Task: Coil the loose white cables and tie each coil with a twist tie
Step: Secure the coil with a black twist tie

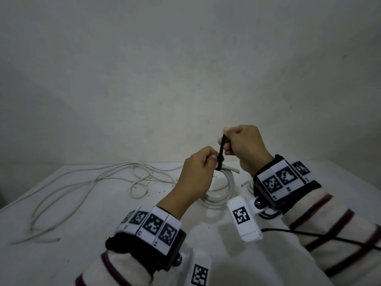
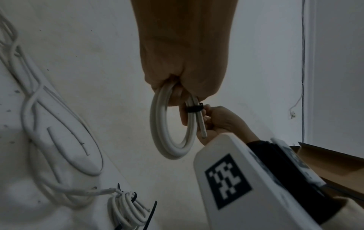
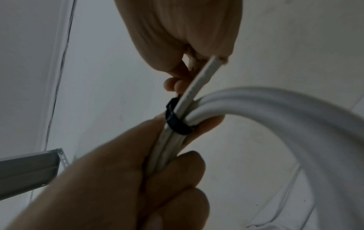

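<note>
White, round-sheathed cable wound into a small coil (image 1: 218, 193) hangs above the pale tabletop (image 1: 86, 215), gripped at its top by the left hand (image 1: 195, 172), whose fingers (image 3: 173, 168) are curled tight round the bundled strands just below a thin black plastic tie (image 1: 221, 153) looped round them. The right hand (image 1: 243, 147) is closed too, its thumb and fingertips pinching the tie's free tail and holding it up and away from the coil. The cable looks light but springy: stiff enough to hold its loop, and likely to fan open if the grip loosens, so the best hold is right where the strands gather, beside the tie, with the stub end (image 2: 202, 129) trapped in the bundle. The tie seems thin and slick, and it probably wants a firm pinch near its tip and a straight pull. More loose white cable (image 1: 68, 195) sprawls on the table to the left, well apart from the hands; another tied white coil (image 2: 128, 210) lies beside it.
</note>
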